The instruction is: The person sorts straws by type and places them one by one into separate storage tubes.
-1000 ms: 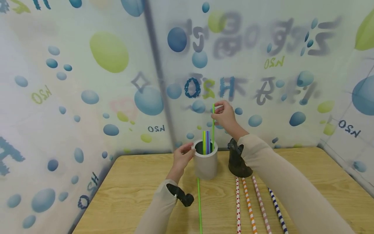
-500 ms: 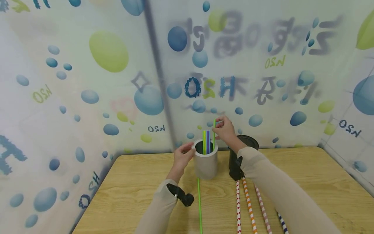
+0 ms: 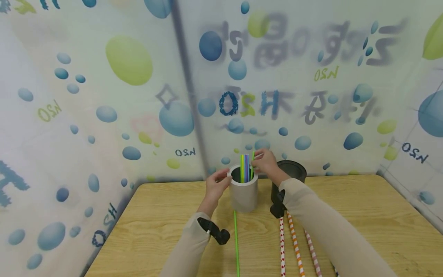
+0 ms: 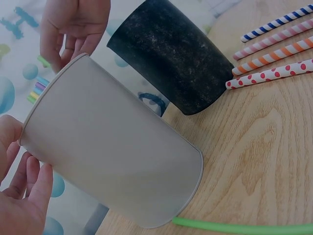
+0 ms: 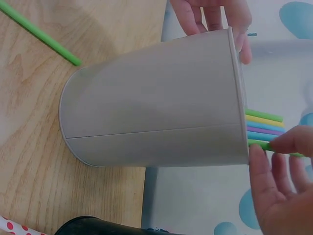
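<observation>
A light grey cylindrical holder (image 3: 243,198) stands upright on the table, with several plain coloured straws (image 3: 245,167) leaning together inside. My left hand (image 3: 215,188) pinches its rim on the left side, thumb and fingers on either side of the wall. At the opposite side of the rim, my right hand (image 3: 265,163) pinches a green straw (image 5: 260,144) between thumb and finger. Most of that straw is down inside the holder, hidden by the wall; its upper end shows by the fingers. Another green straw (image 3: 237,242) lies on the table in front of the holder.
A black cylindrical holder (image 4: 171,54) stands to the right, partly behind my right forearm. Before it lie a red-dotted straw (image 3: 282,246), an orange-striped straw (image 3: 295,250), a pink-striped straw (image 3: 312,250) and a blue-striped straw (image 4: 276,23). A printed curtain (image 3: 138,104) hangs behind the table (image 3: 166,215).
My right hand has moved down with the green straw, which has sunk deeper into the grey holder. The black holder's rim has come into view. My left hand has stayed at the rim.
</observation>
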The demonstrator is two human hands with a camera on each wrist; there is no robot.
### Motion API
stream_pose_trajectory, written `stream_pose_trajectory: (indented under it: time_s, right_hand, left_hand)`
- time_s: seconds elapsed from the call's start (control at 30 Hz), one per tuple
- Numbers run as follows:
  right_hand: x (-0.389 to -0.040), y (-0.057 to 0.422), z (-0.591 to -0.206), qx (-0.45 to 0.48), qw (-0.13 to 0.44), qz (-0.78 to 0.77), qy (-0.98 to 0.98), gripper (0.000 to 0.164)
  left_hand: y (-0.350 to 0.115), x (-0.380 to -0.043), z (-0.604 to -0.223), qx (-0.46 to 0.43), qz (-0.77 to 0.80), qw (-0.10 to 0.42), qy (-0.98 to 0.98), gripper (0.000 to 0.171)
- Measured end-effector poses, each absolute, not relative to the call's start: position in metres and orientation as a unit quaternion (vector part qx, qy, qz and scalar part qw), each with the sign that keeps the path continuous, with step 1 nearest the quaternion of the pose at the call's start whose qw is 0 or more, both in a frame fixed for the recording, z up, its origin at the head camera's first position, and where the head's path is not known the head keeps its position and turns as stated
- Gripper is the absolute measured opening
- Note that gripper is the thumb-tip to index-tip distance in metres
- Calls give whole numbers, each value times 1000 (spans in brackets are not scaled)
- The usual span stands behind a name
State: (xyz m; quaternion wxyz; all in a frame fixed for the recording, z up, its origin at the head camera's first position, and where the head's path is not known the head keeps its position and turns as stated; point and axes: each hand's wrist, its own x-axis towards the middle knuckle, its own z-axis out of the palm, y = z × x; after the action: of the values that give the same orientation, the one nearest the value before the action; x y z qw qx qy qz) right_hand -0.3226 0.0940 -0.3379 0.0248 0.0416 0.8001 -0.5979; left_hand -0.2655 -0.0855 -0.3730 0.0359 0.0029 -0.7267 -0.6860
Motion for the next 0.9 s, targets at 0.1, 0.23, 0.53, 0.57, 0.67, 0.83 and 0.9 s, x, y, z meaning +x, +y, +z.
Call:
stream_pose_trajectory:
  time_s: [0.1, 0.23, 0.53, 0.57, 0.67, 0.83, 0.9]
  right_hand:
    - [-322, 93, -336, 43, 41, -592, 804, 36]
    - [-322, 93, -334, 39, 57, -587, 807, 38]
    - [-323, 92, -335, 41, 57, -571, 818, 38]
    - [-323, 92, -335, 41, 57, -572, 817, 38]
    - [-323, 93, -335, 41, 62, -576, 814, 40]
    - [-323, 93, -334, 43, 78, -582, 808, 44]
    - [-323, 94, -333, 43, 84, -582, 808, 45]
  left_hand:
    - [-85, -265, -373, 2, -686, 35, -726, 34]
    - [-85, -264, -372, 2, -688, 35, -725, 35]
    - [-84, -264, -371, 2, -683, 37, -729, 34]
    - [-84, -263, -371, 3, -683, 36, -729, 34]
    - [-84, -263, -371, 4, -686, 35, -727, 34]
    - [-84, -263, -371, 3, -683, 40, -729, 34]
    - [-85, -264, -373, 2, -681, 41, -731, 34]
